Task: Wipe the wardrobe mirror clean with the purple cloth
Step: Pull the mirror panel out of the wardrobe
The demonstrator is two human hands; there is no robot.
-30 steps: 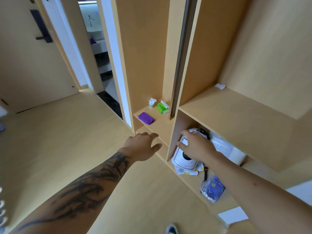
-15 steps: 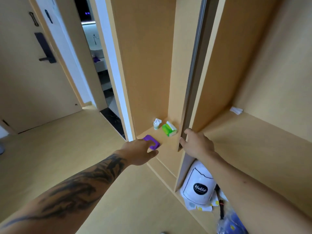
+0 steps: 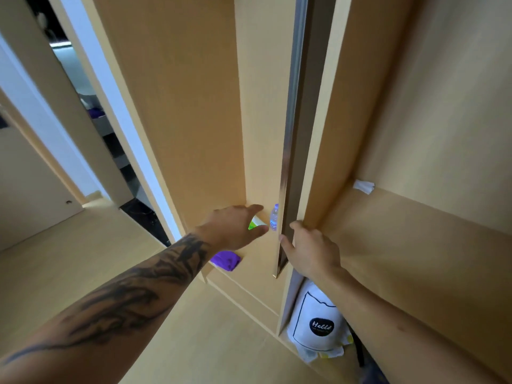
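1. The wardrobe (image 3: pixel 177 112) is smooth tan board, its narrow left bay open in front.
2. The door (image 3: pixel 291 134) stands edge-on, a thin metal-trimmed strip; the right hand (image 3: pixel 310 249) curls fingers round that edge.
3. The left hand (image 3: pixel 231 227) hovers over the shelf (image 3: pixel 256 261), fingers straight, holding nothing.
4. The cloth (image 3: pixel 225 260), folded, soft and purple, lies at the shelf's front lip, partly under the wrist.
5. A small clear bottle (image 3: pixel 274 217) stands just beside the door.
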